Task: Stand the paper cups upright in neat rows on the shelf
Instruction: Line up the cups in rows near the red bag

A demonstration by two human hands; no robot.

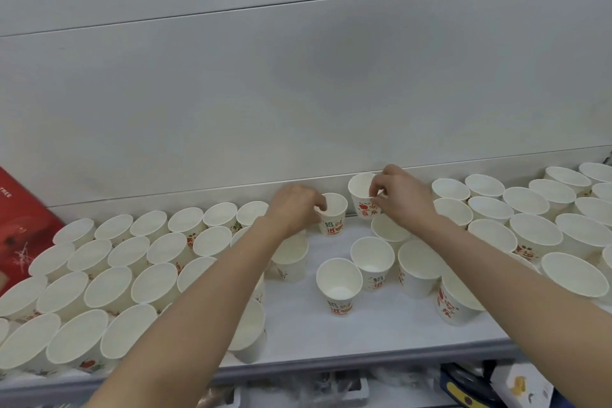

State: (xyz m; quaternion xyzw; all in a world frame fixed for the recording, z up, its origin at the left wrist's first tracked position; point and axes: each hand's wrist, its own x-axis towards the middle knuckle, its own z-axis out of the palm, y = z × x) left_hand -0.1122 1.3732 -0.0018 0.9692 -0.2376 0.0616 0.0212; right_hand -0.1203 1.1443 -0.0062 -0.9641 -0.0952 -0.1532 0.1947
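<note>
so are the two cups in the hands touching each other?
Apart. Head view shows bare back wall between the left hand's cup and the right hand's cup.

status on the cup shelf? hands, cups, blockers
Left hand pinches a cup's rim; right hand pinches a tilted cup at the back. Loose cups stand in the middle gap. No blockers.

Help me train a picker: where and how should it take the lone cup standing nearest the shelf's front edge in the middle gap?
Pinch the rim of the front cup from straight above, one finger inside the open mouth. It stands upright and apart from its neighbours, so the rim is free all round, and the thin tapered wall would likely dent under a side squeeze.
</note>
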